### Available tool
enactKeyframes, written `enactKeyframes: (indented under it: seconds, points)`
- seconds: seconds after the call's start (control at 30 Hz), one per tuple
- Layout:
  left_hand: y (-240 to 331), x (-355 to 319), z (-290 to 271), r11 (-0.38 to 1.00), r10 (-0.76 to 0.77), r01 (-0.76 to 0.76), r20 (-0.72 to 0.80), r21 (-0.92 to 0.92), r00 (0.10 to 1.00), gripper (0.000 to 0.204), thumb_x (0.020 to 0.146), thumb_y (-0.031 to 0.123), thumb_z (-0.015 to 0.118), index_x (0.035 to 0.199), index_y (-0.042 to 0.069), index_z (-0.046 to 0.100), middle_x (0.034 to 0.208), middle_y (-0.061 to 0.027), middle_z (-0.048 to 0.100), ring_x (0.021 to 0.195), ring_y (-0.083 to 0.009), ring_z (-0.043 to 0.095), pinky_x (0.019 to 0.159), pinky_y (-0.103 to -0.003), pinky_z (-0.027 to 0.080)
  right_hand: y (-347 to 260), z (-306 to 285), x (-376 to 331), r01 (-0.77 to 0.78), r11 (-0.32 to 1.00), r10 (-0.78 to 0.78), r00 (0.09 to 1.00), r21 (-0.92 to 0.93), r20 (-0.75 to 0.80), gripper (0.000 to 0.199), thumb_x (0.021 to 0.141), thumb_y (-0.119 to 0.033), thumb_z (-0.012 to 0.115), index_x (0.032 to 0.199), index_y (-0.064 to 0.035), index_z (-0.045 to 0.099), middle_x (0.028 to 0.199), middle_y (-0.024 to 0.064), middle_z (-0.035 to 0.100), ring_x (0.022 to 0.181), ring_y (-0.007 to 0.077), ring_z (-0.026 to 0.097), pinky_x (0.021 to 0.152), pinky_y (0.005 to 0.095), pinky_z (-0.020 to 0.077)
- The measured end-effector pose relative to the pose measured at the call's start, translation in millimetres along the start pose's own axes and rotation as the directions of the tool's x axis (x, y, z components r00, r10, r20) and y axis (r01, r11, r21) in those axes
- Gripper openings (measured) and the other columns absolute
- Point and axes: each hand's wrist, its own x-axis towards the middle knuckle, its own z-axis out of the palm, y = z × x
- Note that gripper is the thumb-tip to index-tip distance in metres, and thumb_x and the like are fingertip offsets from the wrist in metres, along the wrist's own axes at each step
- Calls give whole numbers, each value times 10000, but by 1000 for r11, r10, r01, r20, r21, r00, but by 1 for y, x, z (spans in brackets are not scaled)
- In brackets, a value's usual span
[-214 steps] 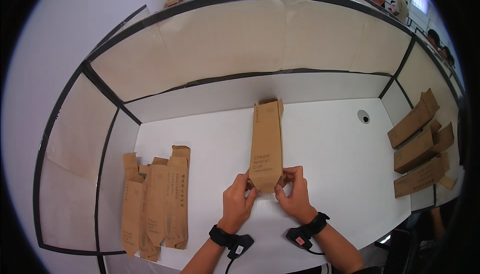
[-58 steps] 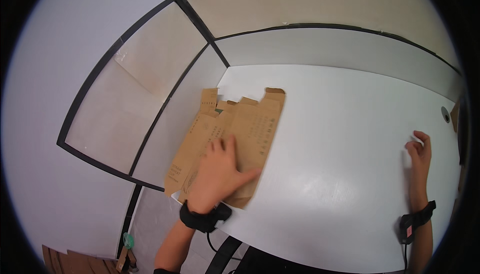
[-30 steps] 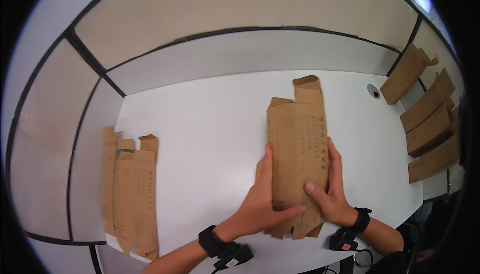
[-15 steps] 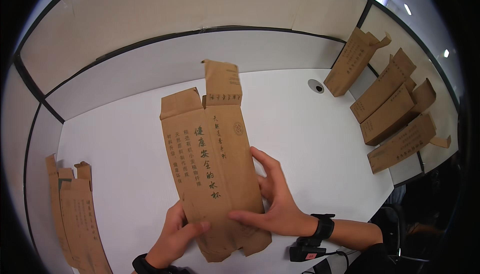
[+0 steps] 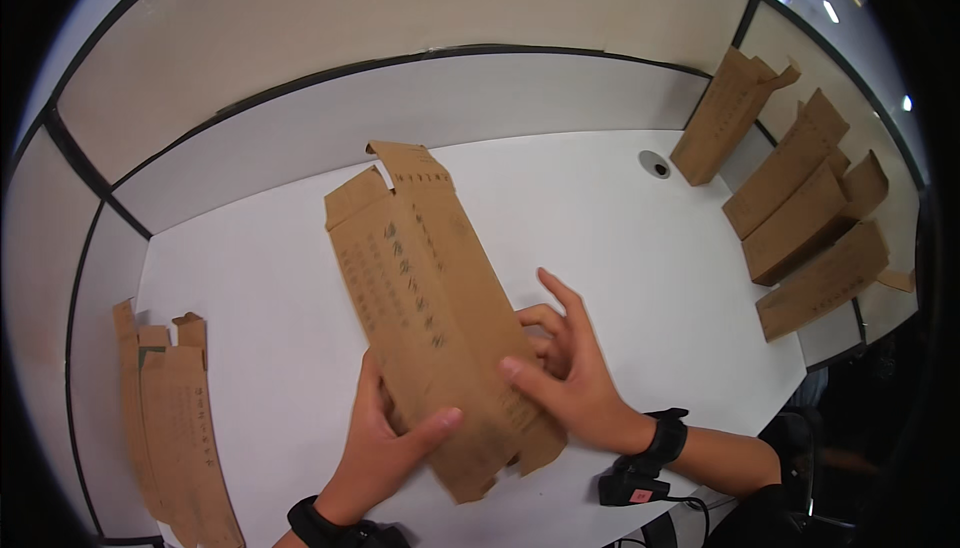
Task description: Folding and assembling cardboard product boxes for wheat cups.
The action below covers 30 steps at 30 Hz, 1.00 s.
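Observation:
Between my hands is a brown cardboard box (image 5: 430,298), partly opened out into shape, with flaps loose at its far and near ends. Printing runs along its long faces. My left hand (image 5: 395,433) grips its lower left side, thumb on the upper face and fingers hidden beneath. On the lower right, my right hand (image 5: 570,373) holds the edge with its thumb on top; the index finger sticks out, the other fingers curl against the side. The box tilts, its far end leaning left.
Flattened brown cartons (image 5: 180,438) lie at the left by the partition. Several opened-up cardboard boxes (image 5: 810,218) stand in a row along the right wall. A round cable grommet (image 5: 655,165) sits in the white table (image 5: 270,278) near the far right. Low partitions (image 5: 400,98) enclose it.
The box has gone from nearly flat to more opened out, and its far end has swung left. My right hand's index finger has lifted off its edge. The view has shifted slightly.

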Motion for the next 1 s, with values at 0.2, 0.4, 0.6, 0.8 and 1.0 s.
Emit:
enactKeyframes:
  seconds: [0.2,0.4,0.6,0.8,1.0]
  points:
    - [-3,6,0,984,177,-178,70,10,982,1149,783,50,739,1504,101,-154,1532,-140,148,1416,-280,231,1114,-431,318,-4,-5,-5,-9,999,11,998,-39,54,889,893,-137,667,1496,-22,24,1405,201,341,1197,239,532,998,378,427]
    - [-10,4,-7,906,338,-355,111,232,935,1418,614,80,869,1474,143,-258,1548,-157,102,1403,-302,262,1116,-441,295,-3,-2,-2,158,962,-102,964,-222,244,984,798,-138,774,1511,-57,100,1480,166,264,1312,260,404,1047,370,393]
    - [-11,2,0,939,251,-230,-51,256,967,1339,639,42,837,1495,124,-190,1503,-168,179,1370,-302,314,1094,-445,327,9,1,2,258,946,-219,955,-197,199,739,791,26,711,1429,-80,353,1377,126,391,1242,244,482,979,331,473]
    - [-13,6,-4,899,265,-277,82,340,961,1270,639,42,835,1513,100,-85,1495,-136,156,1375,-276,298,1095,-436,348,10,-3,1,244,944,-206,962,-222,180,634,748,85,695,1324,-29,458,1179,96,481,1005,163,595,851,273,513]
    - [-9,6,-2,913,239,-238,38,332,970,1229,645,7,807,1511,83,-62,1441,-115,217,1310,-254,377,1043,-411,422,11,-5,1,304,927,-249,937,-220,243,499,789,133,611,1259,-1,507,1073,109,501,906,164,631,767,293,524]
